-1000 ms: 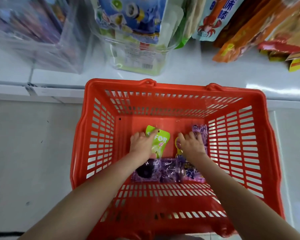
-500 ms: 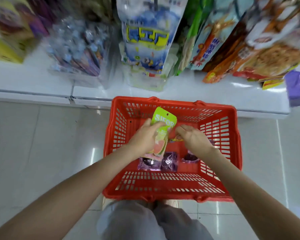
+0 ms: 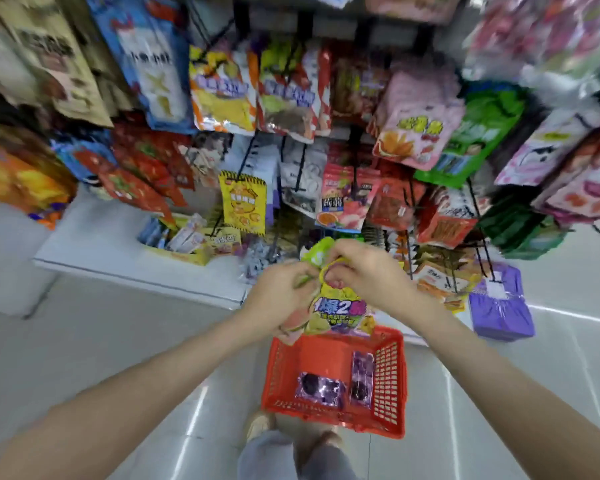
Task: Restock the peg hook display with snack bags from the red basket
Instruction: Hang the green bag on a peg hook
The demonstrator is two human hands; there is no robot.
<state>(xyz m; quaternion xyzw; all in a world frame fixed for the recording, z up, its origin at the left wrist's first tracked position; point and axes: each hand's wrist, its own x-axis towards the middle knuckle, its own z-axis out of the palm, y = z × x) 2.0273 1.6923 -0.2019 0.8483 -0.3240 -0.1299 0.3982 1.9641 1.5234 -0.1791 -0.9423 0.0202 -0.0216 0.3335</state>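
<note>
Between your two hands, just above the red basket (image 3: 392, 375), sits a small bunch of snack bags (image 3: 340, 311), green and yellow, held upright with their tops towards the rack. Your left hand (image 3: 278, 299) has its fingers curled round the bunch from the side. Your right hand (image 3: 371, 278) pinches the top edge of the front bag, close to its yellow hang loop; blur hides exactly how the fingertips lie. Below your hands, two purple packets (image 3: 321, 389) lie flat on the basket floor, so more stock waits.

You look to be at the sorting step: bags are out of the basket and not yet on a hook. The next move probably calls for freeing one bag from the bunch, finding its hang hole, and lifting it forward and up to a matching peg.

Ahead of your hands, the peg hook display (image 3: 304, 24) is crowded. A yellow bag (image 3: 243, 202) hangs just up and left of your left hand, and other packs hang close above your right hand. Black hook ends stick out among them, so thread the bag on straight rather than sweeping sideways. A white shelf (image 3: 111, 247) edge runs left of your left hand, and a purple pack (image 3: 499, 306) sits well to the right of your right hand. Open floor (image 3: 153, 341) lies on your left side, which gives your elbows the most room.
</note>
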